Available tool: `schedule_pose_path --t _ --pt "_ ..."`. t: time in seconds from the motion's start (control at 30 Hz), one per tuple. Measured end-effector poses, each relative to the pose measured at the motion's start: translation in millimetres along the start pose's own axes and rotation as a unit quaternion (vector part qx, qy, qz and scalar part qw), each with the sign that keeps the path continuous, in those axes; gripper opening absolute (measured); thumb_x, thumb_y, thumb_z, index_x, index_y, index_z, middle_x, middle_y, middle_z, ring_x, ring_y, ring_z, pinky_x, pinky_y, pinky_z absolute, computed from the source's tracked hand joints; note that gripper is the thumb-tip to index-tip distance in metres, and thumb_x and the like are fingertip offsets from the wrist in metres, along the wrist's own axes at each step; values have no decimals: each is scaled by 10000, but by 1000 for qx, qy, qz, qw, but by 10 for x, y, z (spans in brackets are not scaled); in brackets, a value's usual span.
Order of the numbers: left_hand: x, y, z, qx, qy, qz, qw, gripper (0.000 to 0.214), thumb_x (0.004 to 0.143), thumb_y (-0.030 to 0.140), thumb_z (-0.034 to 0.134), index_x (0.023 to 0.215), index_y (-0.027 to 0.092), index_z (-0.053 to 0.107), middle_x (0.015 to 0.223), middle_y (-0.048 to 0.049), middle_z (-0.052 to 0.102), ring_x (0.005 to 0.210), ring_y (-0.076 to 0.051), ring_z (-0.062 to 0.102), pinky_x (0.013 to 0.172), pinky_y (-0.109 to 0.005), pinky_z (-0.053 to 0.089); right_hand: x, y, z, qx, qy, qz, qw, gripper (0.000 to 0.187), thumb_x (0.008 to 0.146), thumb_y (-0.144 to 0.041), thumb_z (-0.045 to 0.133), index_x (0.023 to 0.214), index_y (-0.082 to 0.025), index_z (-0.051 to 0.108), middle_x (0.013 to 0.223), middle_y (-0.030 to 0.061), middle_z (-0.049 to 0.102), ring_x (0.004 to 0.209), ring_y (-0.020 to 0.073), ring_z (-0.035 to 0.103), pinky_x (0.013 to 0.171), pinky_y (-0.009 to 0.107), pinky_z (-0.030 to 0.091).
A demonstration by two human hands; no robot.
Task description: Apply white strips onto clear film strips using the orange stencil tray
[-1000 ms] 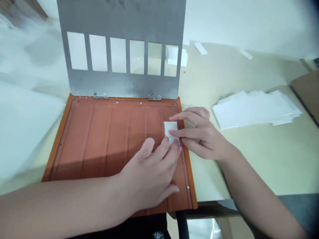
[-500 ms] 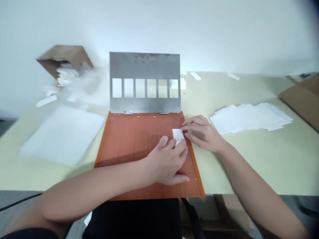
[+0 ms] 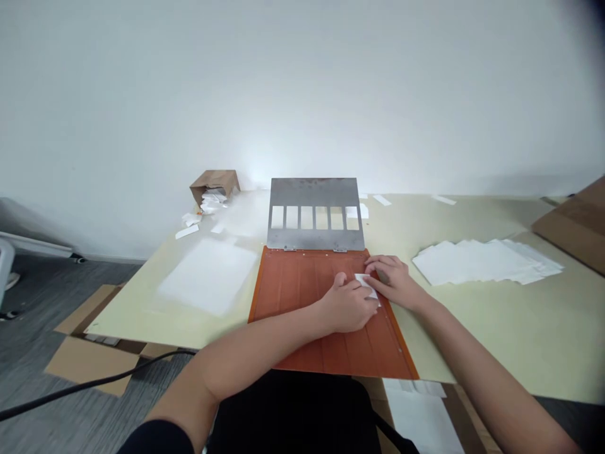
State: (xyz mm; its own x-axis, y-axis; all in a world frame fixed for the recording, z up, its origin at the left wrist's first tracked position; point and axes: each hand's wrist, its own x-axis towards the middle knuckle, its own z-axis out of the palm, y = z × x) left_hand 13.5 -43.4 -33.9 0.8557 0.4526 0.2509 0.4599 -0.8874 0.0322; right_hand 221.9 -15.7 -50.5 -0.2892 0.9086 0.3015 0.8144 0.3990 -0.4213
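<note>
The small white card [image 3: 361,277] lay toward the right side of the orange board [image 3: 297,277], partly hidden by your fingers. Your left hand [image 3: 350,306] curled over its near part and your right hand [image 3: 393,279] bent at its right edge; you cannot tell whether either gripped it. Your left forearm crossed the board's near part. At its far edge the windowed metal plate [image 3: 313,189] stood raised, partly blocking white pieces behind. Overlapping white sheets [image 3: 482,261] lay right, near a cardboard box [image 3: 574,224]; a white sheet [image 3: 210,274] lay left.
</note>
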Motion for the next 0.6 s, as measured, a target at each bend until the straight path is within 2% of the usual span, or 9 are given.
schedule_pose_path --t 0.1,0.17,0.23,0.33,0.43,0.5,0.53,0.6 --pt "10 -55 53 2 32 0 999 264 993 264 438 935 168 677 1017 -79 703 1006 -216 570 800 -382 273 3 -103 -9 39 5 72 997 260 835 -487 585 788 -238 644 1198 69 649 1142 314 536 956 518 343" --pt "10 -95 66 6 53 3 999 235 981 307 477 969 177 673 1020 -68 702 1002 -209 568 782 -366 260 -11 -174 -17 63 22 85 994 273 837 -495 579 778 -233 630 1175 70 663 1134 314 544 956 515 353" --pt "7 -129 67 11 72 10 997 219 960 332 519 938 178 673 1023 -58 698 982 -200 568 773 -362 250 -33 -222 -16 79 35 75 993 306 872 -513 529 811 -228 621 1055 70 696 1033 271 599 926 462 406" --pt "1 -156 46 15 99 26 995 213 944 329 541 868 182 676 1002 -45 697 950 -182 568 769 -369 241 -50 -203 -24 100 49 68 991 390 917 -560 441 907 -213 619 832 46 693 791 195 637 777 344 488" --pt "-6 -172 -12 10 126 41 991 223 946 336 524 875 202 688 999 -38 702 936 -170 575 769 -374 238 -28 -46 -123 71 81 93 990 455 940 -569 375 999 -202 636 801 48 688 724 186 624 705 322 496" --pt "-11 -203 -88 5 142 37 989 229 946 351 512 907 220 695 1016 -29 707 932 -159 587 777 -374 243 -14 105 -237 15 114 128 985 431 935 -536 388 1009 -216 667 860 70 700 796 220 624 800 403 485" --pt "-15 -228 -141 3 150 30 988 227 944 358 511 928 230 698 1029 -22 709 933 -155 595 785 -374 249 -14 179 -292 -20 133 150 980 400 925 -508 412 996 -226 686 916 89 704 871 257 618 870 483 451" --pt "-32 -304 -288 0 165 1 986 217 934 364 521 985 254 701 1071 -17 709 964 -160 609 815 -374 267 -33 299 -366 -89 173 190 962 362 918 -439 421 1030 -241 703 1101 137 681 1047 340 560 950 649 322"
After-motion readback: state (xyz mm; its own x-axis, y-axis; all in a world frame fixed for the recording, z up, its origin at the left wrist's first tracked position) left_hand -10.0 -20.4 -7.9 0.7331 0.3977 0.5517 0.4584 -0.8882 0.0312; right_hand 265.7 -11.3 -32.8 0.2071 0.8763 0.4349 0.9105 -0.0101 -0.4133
